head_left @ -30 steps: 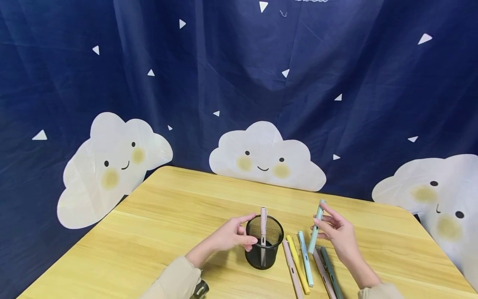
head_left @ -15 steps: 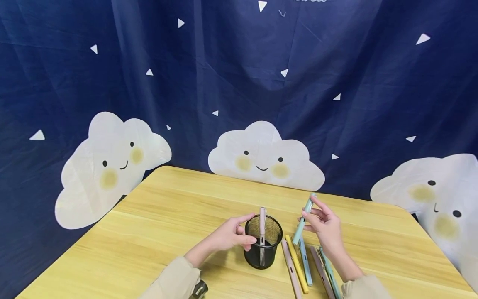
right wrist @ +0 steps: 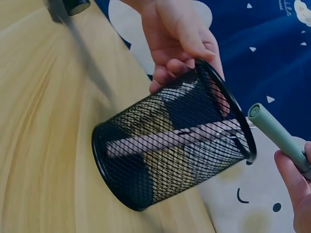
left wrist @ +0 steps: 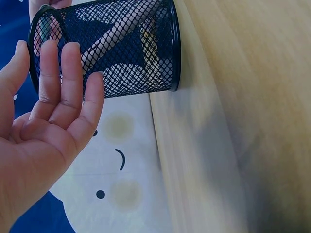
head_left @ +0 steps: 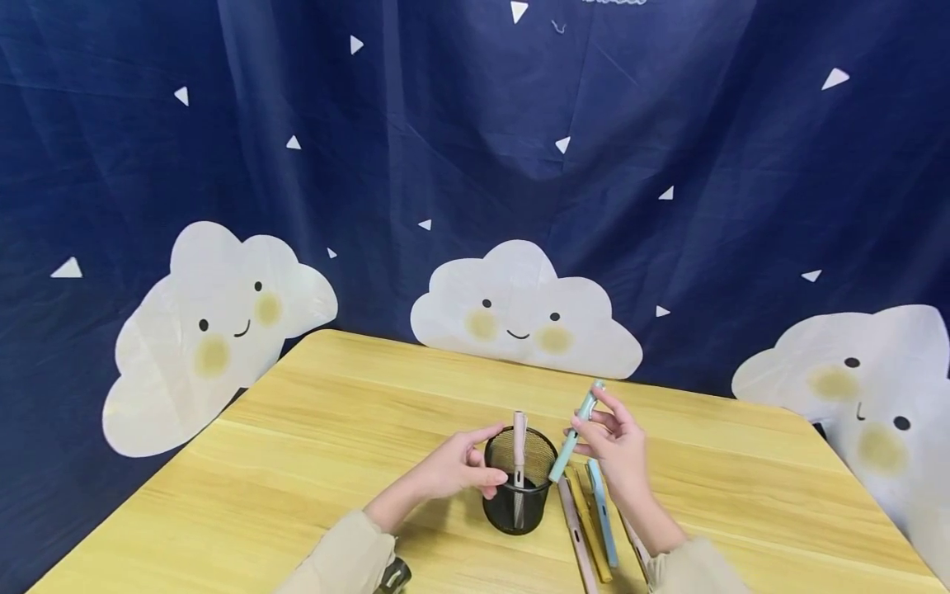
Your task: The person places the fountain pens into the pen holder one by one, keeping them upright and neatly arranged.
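Left hand steadies a black, round wire-mesh pen cup from its 9 o'clock side, thumb and index finger spanning the rim and the other fingers loosely bent. Right hand pinches a pale green, slender capped pen by its upper part; the pen tilts toward 1 o'clock, its lower end just beside the rim at about 4 o'clock. Contact with the rim cannot be confirmed.

Done: one pale pink, slim pen stands inside the cup, which is upright on the yellow wood-grain table.

Outstanding: the green pen is not yet inside. At the cup's 4 to 5 o'clock lie a dusty pink pen, a mustard-yellow pen, a light blue pen and a whitish-pink pen partly covered by the right forearm. Anything wholly beneath that arm cannot be counted. Assessment: an early stage, most visible pens being outside the cup.
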{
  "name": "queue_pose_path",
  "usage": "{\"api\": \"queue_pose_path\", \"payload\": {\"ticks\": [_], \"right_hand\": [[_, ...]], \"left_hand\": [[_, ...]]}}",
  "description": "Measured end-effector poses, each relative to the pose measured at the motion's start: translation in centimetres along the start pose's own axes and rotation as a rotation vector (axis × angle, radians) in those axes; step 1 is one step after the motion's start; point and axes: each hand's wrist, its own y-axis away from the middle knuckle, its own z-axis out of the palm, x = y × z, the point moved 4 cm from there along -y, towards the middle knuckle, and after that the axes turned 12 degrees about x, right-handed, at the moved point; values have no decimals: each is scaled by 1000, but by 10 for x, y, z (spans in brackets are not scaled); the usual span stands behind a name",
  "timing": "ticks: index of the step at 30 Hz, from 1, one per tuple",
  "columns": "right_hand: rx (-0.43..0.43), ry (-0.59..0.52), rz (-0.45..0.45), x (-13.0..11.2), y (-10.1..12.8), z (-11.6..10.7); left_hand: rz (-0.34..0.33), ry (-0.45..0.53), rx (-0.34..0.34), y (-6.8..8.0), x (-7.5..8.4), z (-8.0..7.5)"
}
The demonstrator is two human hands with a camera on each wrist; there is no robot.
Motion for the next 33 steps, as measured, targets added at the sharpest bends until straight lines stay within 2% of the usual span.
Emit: {"api": "queue_pose_path", "payload": {"ticks": [4, 8, 10, 11, 15, 17, 19, 23, 26, 33], "right_hand": [[9, 2, 18, 1, 1, 6], [-41, -88, -64, 11, -2, 4], [-87, -149, -109, 24, -8, 0], [-86, -140, -123, 26, -8, 0], [-20, 4, -130, 20, -3, 6], [44, 144, -103, 5, 5, 14], [64, 231, -109, 4, 7, 15], [25, 305, -218, 3, 10, 17], [-21, 317, -297, 6, 12, 18], [-41, 367, -363, 9, 16, 18]], "left_hand": [[6, -1, 2, -1, 2, -1], [-1, 6, 1, -1, 1, -1], [1, 8, -1, -1, 1, -1], [3, 8, 0, -1, 1, -1], [9, 6, 4, 0, 1, -1], [8, 2, 7, 0, 1, -1], [12, -1, 5, 0, 0, -1], [9, -1, 3, 0, 0, 0], [5, 7, 1, 0, 0, 0], [0, 22, -7, 1, 1, 1]]}}
